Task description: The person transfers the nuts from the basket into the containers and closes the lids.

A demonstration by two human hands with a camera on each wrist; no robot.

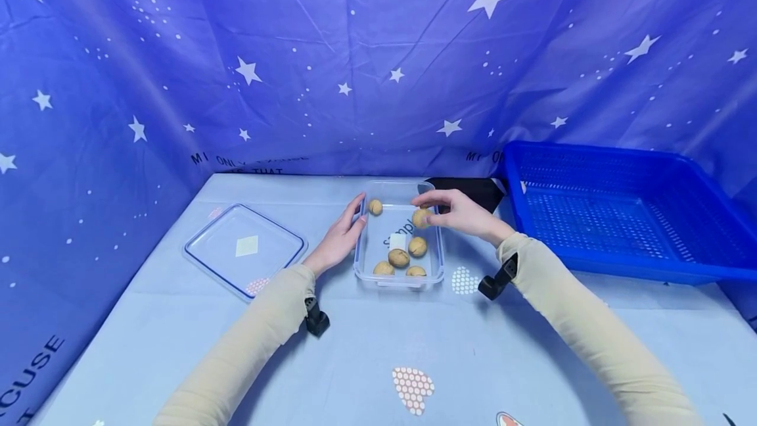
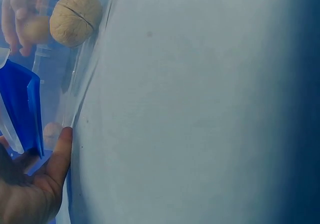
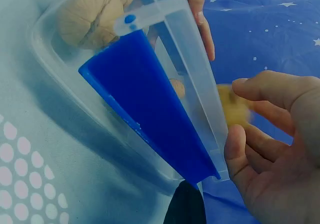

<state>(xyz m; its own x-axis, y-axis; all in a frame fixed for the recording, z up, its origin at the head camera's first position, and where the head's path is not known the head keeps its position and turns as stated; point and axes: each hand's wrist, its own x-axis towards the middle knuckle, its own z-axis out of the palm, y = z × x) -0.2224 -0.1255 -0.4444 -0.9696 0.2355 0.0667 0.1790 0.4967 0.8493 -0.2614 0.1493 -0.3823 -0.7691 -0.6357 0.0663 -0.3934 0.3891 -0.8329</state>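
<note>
A clear plastic food container (image 1: pixel 397 279) with blue side clips stands on the table, lid off, with several walnuts (image 1: pixel 417 246) inside. My left hand (image 1: pixel 338 242) rests against its left wall, fingers fairly straight and thumb along the outside. In the left wrist view that thumb (image 2: pixel 61 151) touches the wall close by a hanging blue clip (image 2: pixel 22 104). My right hand (image 1: pixel 464 215), over the container's far right corner, pinches a walnut (image 3: pixel 234 109) between thumb and fingers. Another walnut (image 1: pixel 375 207) lies in the far left corner.
A clear lid with a blue seal (image 1: pixel 220 273) lies flat to the left. At the right stands a large blue perforated basket (image 1: pixel 621 263). Behind my right hand is a black object (image 1: pixel 481 190), and a starry blue curtain (image 1: pixel 378 110) hangs along the back.
</note>
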